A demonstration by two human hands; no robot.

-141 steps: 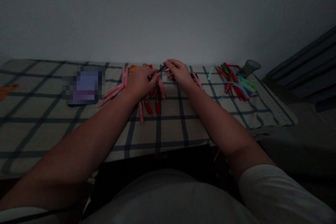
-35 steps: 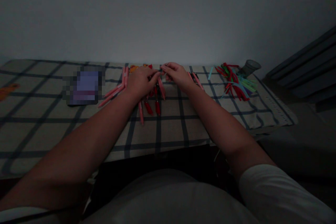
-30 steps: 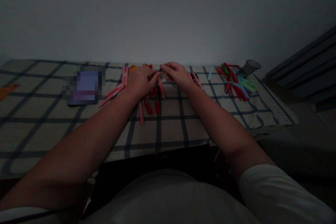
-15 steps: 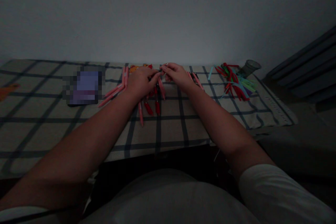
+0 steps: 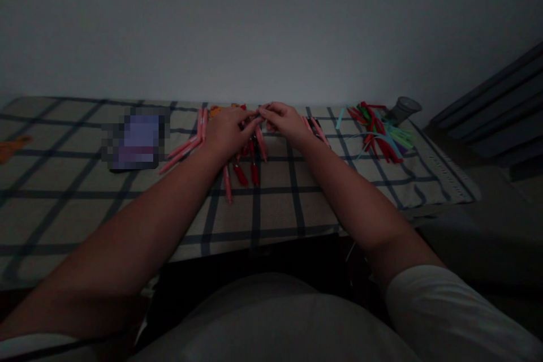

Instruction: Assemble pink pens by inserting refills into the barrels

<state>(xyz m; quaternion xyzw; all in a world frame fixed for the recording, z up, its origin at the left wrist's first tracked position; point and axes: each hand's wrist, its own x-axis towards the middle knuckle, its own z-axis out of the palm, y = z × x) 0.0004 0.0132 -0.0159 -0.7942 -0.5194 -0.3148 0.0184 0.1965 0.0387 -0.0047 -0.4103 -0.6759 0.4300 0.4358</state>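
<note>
The scene is dim. My left hand (image 5: pixel 227 131) and my right hand (image 5: pixel 287 120) meet fingertip to fingertip over a scatter of pink and red pens (image 5: pixel 241 167) on a checked cloth (image 5: pixel 63 192). Both hands pinch one small dark, thin item (image 5: pixel 258 116) between them; I cannot make out what it is. More pink pens (image 5: pixel 186 147) lie to the left of my left hand, and a few (image 5: pixel 316 127) lie behind my right wrist.
A heap of red, green and blue strips (image 5: pixel 379 130) lies at the back right beside a small jar (image 5: pixel 403 108). A blurred purple rectangle (image 5: pixel 136 138) sits at the back left. An orange patch (image 5: pixel 11 147) shows at the far left. The wall stands right behind.
Earlier my right hand held the thin dark item raised and tilted; it has come down and closer to my left hand. In the last second the hands barely moved.
</note>
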